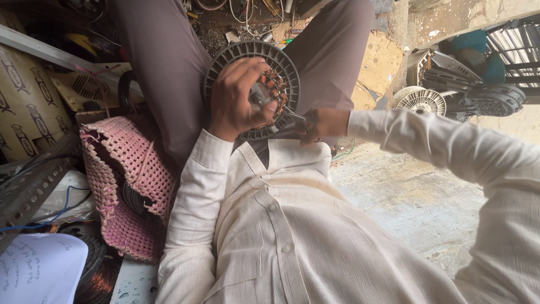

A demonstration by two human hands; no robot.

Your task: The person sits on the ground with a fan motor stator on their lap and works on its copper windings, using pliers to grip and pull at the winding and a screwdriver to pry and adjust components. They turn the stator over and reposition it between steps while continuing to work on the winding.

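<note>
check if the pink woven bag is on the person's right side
No, the pink woven bag lies by the left sleeve, on the side of the left hand that grips the round motor part.

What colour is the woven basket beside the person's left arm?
Pink, a knitted weave; seen in the head view.

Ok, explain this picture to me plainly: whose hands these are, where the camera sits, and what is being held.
There is no machine here: one camera on a seated person's head looks down over their cream shirt and lap. The left hand grips a round grey finned motor part with copper windings, propped between the knees. The right hand pinches a thin metal tool against its edge. Beside the left arm sits a pink woven basket; a white fan motor lies on the ground to the right.
</note>
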